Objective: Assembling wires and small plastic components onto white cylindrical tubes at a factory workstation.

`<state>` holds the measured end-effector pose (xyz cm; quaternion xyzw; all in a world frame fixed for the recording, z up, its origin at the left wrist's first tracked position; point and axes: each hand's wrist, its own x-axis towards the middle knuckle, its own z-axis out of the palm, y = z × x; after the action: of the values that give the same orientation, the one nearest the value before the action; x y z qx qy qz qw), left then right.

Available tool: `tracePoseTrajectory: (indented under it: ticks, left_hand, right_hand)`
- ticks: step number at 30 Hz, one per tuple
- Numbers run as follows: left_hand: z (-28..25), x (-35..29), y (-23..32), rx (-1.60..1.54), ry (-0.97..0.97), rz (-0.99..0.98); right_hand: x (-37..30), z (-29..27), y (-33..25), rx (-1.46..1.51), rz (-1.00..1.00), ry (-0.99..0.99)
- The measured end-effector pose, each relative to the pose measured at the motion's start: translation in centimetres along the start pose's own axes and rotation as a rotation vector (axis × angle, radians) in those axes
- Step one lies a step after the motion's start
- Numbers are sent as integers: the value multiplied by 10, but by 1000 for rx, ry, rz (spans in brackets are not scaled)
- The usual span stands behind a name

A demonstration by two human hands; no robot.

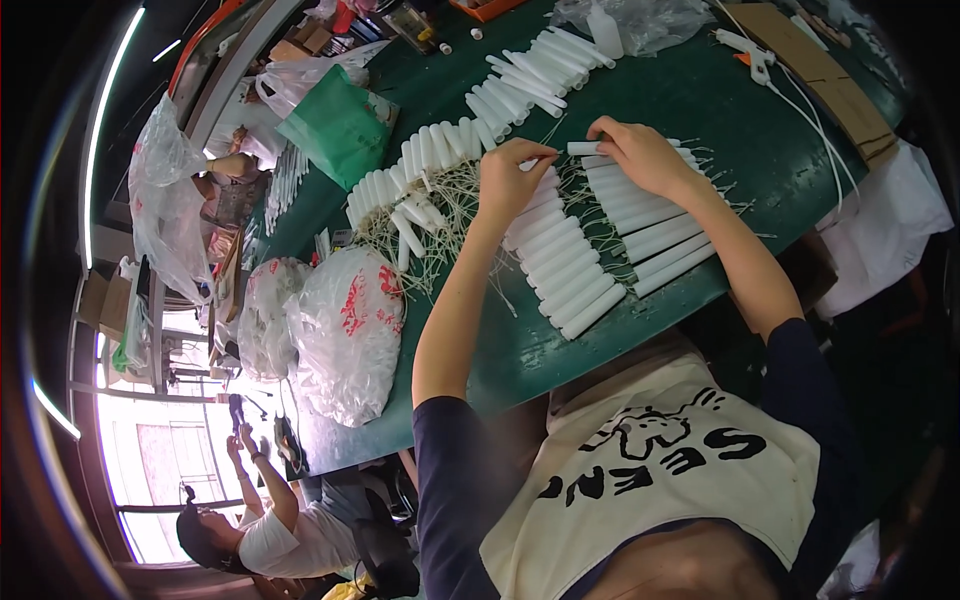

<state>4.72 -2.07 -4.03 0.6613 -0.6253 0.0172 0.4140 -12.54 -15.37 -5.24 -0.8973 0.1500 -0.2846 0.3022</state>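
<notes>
My right hand (645,158) has its fingers closed on a short white tube (583,148), held level at the top of a row of white tubes (640,222) with thin pale cords at their ends. Facing it across a narrow gap, my left hand (512,178) is pinched; what lies between its fingertips is too small to make out. Below that hand runs a second row of white tubes (560,262), laid side by side. Thin cords (598,222) cross the gap between both rows.
Left of my hands are a tangle of cords (450,215) and a line of upright white tubes (430,150). Farther back lie more loose tubes (535,75) and a white bottle (605,32). A glue gun (748,52) rests at right. Plastic bags (345,335) stand left; another person (290,535) sits beyond.
</notes>
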Motion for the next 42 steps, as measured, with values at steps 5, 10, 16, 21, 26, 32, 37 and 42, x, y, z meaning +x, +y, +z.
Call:
tracePoseTrajectory:
  ticks: [5, 10, 16, 21, 26, 32, 37, 42]
  left_hand:
    - [-1, 0, 1, -10, 28, -1]
    - [1, -1, 0, -13, 31, -8]
    - [2, 0, 0, 9, 49, -19]
    - [3, 1, 0, -2, 48, -20]
    - [4, 0, 0, 4, 25, 2]
    - [8, 0, 6, -34, 6, 22]
    - [11, -1, 6, -65, 28, -14]
    - [16, -1, 10, -106, 24, -25]
  right_hand:
    - [-2, -5, -7, -30, -51, -29]
    - [-4, -6, -7, -25, -85, 20]
    - [-5, -8, -3, -56, -126, 38]
    - [-4, -3, 2, -48, -133, 72]
    - [-5, -8, -8, -67, -24, -65]
    - [-8, -4, -2, -62, -109, 0]
    - [-6, -4, -5, -103, -82, 38]
    - [-2, 1, -1, -172, -88, 126]
